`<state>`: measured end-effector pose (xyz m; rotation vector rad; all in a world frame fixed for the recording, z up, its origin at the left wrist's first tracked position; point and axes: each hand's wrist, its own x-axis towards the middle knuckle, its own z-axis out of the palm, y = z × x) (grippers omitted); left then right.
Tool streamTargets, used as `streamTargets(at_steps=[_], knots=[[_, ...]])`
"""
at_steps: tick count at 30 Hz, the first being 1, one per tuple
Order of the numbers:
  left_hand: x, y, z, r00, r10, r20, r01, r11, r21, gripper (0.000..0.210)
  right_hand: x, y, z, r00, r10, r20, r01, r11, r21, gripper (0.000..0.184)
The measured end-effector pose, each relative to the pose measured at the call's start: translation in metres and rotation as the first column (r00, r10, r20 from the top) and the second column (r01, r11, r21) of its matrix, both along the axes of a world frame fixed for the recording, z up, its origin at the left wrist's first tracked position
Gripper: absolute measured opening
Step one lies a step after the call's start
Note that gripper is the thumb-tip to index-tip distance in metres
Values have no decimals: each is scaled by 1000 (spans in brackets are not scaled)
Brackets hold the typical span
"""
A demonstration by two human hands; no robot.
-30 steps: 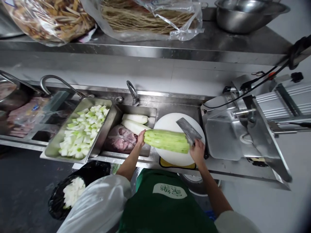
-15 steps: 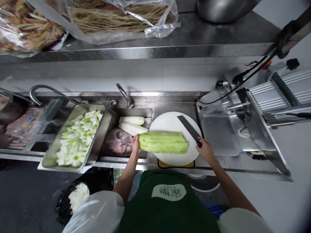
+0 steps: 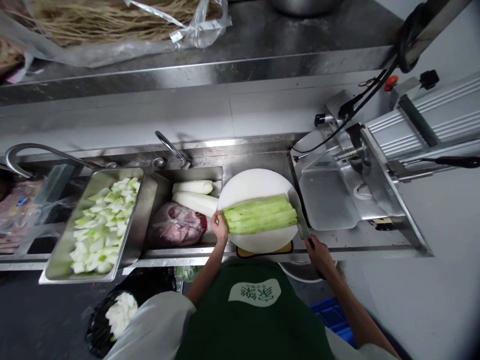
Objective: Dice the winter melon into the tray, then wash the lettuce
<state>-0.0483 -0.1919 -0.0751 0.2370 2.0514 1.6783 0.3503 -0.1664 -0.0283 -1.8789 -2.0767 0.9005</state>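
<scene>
A long, pale green peeled gourd [image 3: 262, 215], with lines running along its length, lies across the round white cutting board [image 3: 253, 182]. My left hand [image 3: 220, 227] has its fingers closed around the gourd's left end, at the board's edge beside the sink. In my right hand [image 3: 318, 251] is the dark handle of a kitchen knife [image 3: 299, 214]. Its broad blade stands at the gourd's right end, pointing away from me; whether it touches the flesh I cannot tell.
Left of the board, a sink [image 3: 165, 175] holds white peeled vegetables [image 3: 195, 201] and bagged meat [image 3: 176, 225]. A steel pan [image 3: 125, 250] contains cut pale green chunks. A slicing machine [image 3: 330, 195] stands at right; a shelf [image 3: 225, 72] runs overhead.
My right hand has brought the knife down and toward me, from lying over the board to the gourd's right end. My left hand still grips the gourd. The view has shifted right.
</scene>
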Motion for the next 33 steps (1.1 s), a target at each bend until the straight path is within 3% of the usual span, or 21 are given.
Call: streamTargets(at_steps=[4,7,14,18,22,25,28,30,33], knots=[[-3,-12,5,955,-234,-184,219,971,-101,36,-3,12,-3,991,132,2,-132,991,29,22],[-4,-26,3,903,-327,-279,313,945,-94,50,-4,17,-1,979,203,-33,-202,979,27,26],[1,-43,-1,849,-310,-428,239,948,-212,62,-10,26,3,952,298,-71,-296,955,33,32],[-4,-38,17,730,-500,-465,320,852,-414,52,-17,32,4,963,266,36,-266,964,-4,35],[-13,-18,37,578,-712,-399,542,700,-464,57,-14,32,5,975,207,75,-208,978,5,36],[-23,13,41,619,-749,-239,662,660,-356,76,-4,23,3,982,151,113,-152,988,5,34],[-36,47,38,643,-765,-45,734,632,-247,72,2,11,-2,986,92,141,-92,996,-4,31],[-42,63,36,594,-804,10,784,576,-231,67,2,5,-6,988,81,132,-82,997,-4,33],[-44,70,34,481,-876,-38,844,475,-249,65,-5,0,-9,987,93,131,-92,996,-16,39]])
